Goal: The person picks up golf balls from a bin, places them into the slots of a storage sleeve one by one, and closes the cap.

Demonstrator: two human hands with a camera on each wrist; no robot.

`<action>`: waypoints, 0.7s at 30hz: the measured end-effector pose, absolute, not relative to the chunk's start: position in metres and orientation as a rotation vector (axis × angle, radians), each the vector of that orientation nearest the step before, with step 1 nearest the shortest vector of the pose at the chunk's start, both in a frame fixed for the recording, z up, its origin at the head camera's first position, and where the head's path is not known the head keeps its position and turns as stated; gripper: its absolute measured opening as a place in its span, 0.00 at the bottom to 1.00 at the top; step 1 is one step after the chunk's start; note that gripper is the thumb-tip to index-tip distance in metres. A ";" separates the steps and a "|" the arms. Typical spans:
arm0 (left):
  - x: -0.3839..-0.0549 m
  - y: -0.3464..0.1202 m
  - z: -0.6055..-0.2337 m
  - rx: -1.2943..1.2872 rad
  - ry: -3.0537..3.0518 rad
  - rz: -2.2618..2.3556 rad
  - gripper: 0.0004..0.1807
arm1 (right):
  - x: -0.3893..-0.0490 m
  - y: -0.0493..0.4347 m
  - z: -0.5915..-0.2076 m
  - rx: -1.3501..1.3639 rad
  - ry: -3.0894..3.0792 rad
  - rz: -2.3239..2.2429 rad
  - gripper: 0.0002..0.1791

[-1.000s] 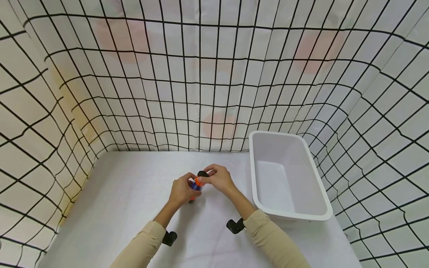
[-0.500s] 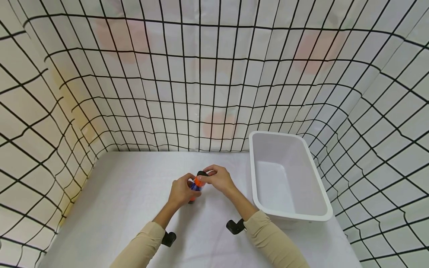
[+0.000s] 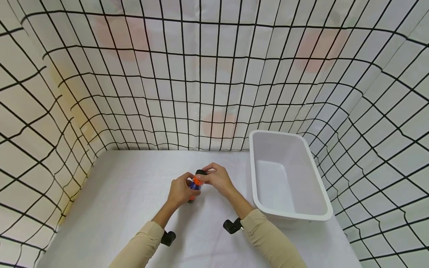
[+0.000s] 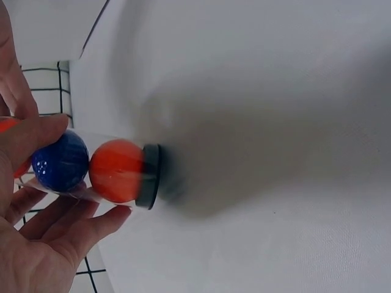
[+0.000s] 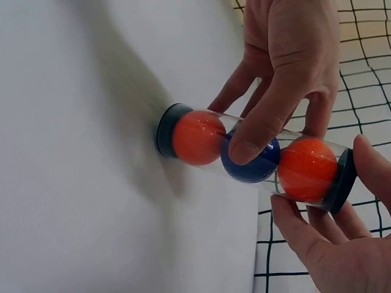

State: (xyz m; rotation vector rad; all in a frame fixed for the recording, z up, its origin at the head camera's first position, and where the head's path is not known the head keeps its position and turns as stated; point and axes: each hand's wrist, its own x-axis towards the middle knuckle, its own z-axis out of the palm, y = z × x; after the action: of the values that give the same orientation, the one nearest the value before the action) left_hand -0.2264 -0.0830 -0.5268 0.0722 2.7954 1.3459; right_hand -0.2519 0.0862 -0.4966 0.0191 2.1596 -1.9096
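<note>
A clear tube (image 5: 208,168) has a dark cap on each end and balls in a row inside. Its blue ball (image 5: 259,165) sits between an orange ball (image 5: 198,137) and another orange ball (image 5: 307,170). My left hand (image 3: 178,190) grips the tube round its middle, thumb across the blue ball. At the upper end my right hand (image 3: 217,178) holds the tube, its thumb at the upper cap (image 5: 342,183). In the left wrist view the lower cap (image 4: 149,177) points to the table; whether it touches is unclear.
A white plastic bin (image 3: 288,214) stands on the right of the white-covered table (image 3: 134,175). Black netting (image 3: 181,82) encloses the back and both sides. Dark wrist-worn devices, a left one (image 3: 168,238) and a right one (image 3: 232,226), hang by the sleeves.
Both hands and the tube have shifted very slightly to the left. Each hand keeps the same grip, and the tube stays tilted as before.
</note>
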 end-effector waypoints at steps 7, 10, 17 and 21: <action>-0.226 -0.084 -0.529 0.052 2.802 1.352 0.25 | -0.250 0.083 -0.495 -0.020 2.172 -1.916 0.20; -0.226 -0.084 -0.529 0.044 2.816 1.347 0.24 | -0.249 0.082 -0.494 -0.050 2.195 -1.891 0.19; -0.224 -0.083 -0.528 0.041 2.827 1.329 0.25 | -0.248 0.083 -0.492 -0.062 2.211 -1.882 0.19; -0.223 -0.082 -0.529 0.031 2.830 1.330 0.25 | -0.247 0.084 -0.493 -0.052 2.204 -1.883 0.18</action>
State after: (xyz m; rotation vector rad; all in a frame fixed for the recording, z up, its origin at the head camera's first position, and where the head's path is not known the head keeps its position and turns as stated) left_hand -0.2233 -0.0821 -0.5288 0.0313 2.8304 1.3296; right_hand -0.2470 0.0840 -0.4934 -0.0523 2.2041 -1.8831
